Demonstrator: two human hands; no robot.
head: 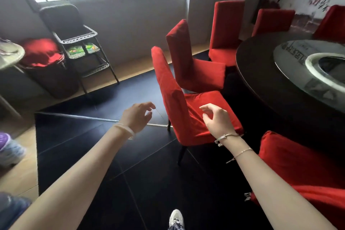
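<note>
Loosely half-open — left grip [137,115], right grip [216,119]

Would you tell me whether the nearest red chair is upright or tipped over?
Upright: the red chair stands on its dark legs, seat facing up.

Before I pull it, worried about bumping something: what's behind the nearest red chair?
Another red-covered chair stands just behind the nearest red chair. The nearer chair's back hides its legs and whether the two touch.
</note>
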